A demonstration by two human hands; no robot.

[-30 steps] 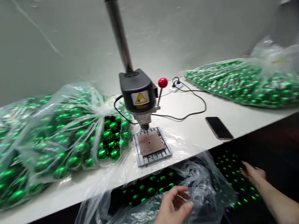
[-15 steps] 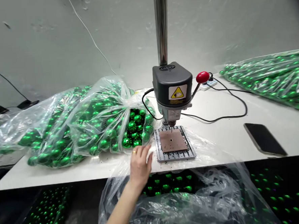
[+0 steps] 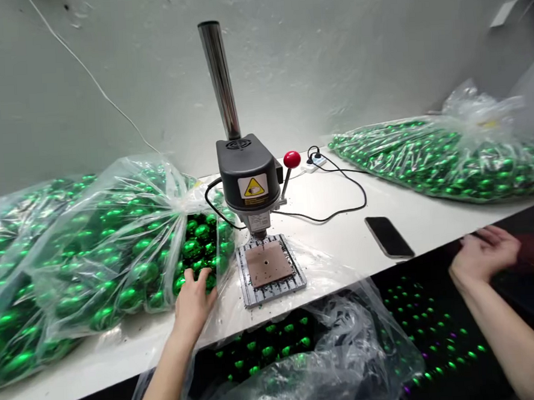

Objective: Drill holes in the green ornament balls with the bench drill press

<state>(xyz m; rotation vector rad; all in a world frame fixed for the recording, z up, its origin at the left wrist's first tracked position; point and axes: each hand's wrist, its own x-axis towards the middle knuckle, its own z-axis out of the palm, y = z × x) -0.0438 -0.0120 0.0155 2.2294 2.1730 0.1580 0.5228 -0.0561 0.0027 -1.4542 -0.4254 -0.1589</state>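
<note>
In the head view my left hand (image 3: 194, 301) reaches to the mouth of a clear plastic bag (image 3: 102, 246). Its fingers are apart, with the tips over the shiny green balls (image 3: 191, 248) showing in the opening; whether they touch one is unclear. My right hand (image 3: 485, 252) hangs at the table's front edge on the right, fingers loosely stretched and nothing visible in them. Between the hands stands a small drill press (image 3: 250, 177) with a red-knobbed lever (image 3: 292, 160). Under its bit a brown square plate with a hole (image 3: 270, 272) lies on the grooved metal base (image 3: 277, 290), strewn with dark chips.
A phone (image 3: 389, 236) lies near the front edge. Another clear bag of green balls (image 3: 464, 164) rests at the right, a power strip (image 3: 314, 162) and black cord behind. Below the edge, crumpled clear plastic (image 3: 323, 371) and more green balls (image 3: 267, 348) are visible.
The view has swung right. My left hand has moved left, from beside the drill press base to the bag's opening, its fingers spreading. My right hand has come into view.
</note>
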